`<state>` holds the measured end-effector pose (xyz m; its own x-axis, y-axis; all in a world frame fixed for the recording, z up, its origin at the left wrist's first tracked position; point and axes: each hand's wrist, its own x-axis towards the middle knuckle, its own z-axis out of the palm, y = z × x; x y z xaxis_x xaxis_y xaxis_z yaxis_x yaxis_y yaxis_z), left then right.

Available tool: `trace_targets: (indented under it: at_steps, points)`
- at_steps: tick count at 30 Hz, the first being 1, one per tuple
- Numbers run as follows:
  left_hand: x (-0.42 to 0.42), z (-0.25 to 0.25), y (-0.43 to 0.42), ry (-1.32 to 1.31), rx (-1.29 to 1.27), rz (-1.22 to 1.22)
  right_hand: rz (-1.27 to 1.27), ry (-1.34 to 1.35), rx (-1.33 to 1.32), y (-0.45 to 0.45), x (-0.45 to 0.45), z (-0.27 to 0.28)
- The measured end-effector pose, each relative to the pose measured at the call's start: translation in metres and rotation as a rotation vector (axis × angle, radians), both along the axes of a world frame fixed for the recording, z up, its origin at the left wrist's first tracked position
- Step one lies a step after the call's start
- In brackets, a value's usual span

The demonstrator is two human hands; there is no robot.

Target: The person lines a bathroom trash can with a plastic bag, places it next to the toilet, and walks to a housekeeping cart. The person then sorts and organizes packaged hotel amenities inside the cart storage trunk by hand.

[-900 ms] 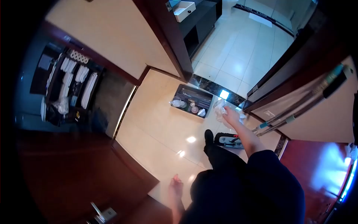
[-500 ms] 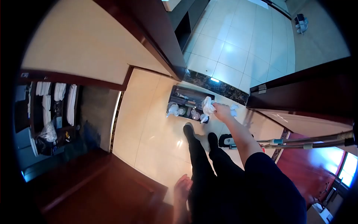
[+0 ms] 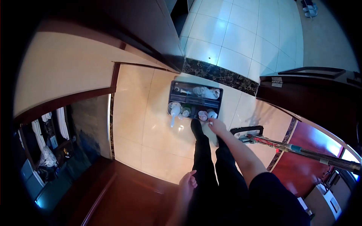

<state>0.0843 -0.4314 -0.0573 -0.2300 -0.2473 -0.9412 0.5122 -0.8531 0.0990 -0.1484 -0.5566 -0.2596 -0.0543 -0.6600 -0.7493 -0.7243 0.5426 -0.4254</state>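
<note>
A dark, divided cleaning caddy point(image 3: 196, 103) stands on the tiled floor in front of my feet. A crumpled white cloth point(image 3: 206, 92) lies in its far compartment. Along the near side are a white spray bottle point(image 3: 175, 110), its nozzle over the rim, and several other bottles point(image 3: 203, 115). My right hand point(image 3: 217, 127) is at the near right corner, fingers closed around a small white part, perhaps of a bottle; what it is cannot be made out. My left hand point(image 3: 187, 181) hangs beside my left leg, fingers curled, nothing visible in them.
A flat mop head point(image 3: 247, 133) and its long poles point(image 3: 301, 148) stand at my right. A dark wooden door point(image 3: 301, 94) is open ahead right, beyond a marble threshold point(image 3: 222, 77). Shelves with folded white linen point(image 3: 62, 122) are at the left.
The white cloth that my right hand held now lies in the caddy, out of the hand. My right hand has moved down to the caddy's near right corner. The view has shifted.
</note>
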Motion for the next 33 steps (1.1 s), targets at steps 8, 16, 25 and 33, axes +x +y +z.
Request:
trace_targets:
  at_steps: [8, 16, 25, 33]
  points:
    - [-0.043, 0.003, -0.081, -0.079, 0.013, 0.085, 0.049, -0.550, -0.495, 0.021, 0.033, 0.170]
    - [-0.139, 0.043, -0.166, 0.192, -0.048, 0.025, 0.123, -0.463, -0.688, -0.031, -0.061, 0.229]
    - [-0.329, 0.086, -0.291, 0.204, -0.296, -0.184, 0.102, -0.446, -0.761, -0.148, -0.246, 0.289]
    - [-0.401, 0.101, -0.385, 0.068, -0.416, -0.403, -0.277, -0.341, -0.716, -0.242, -0.345, 0.284]
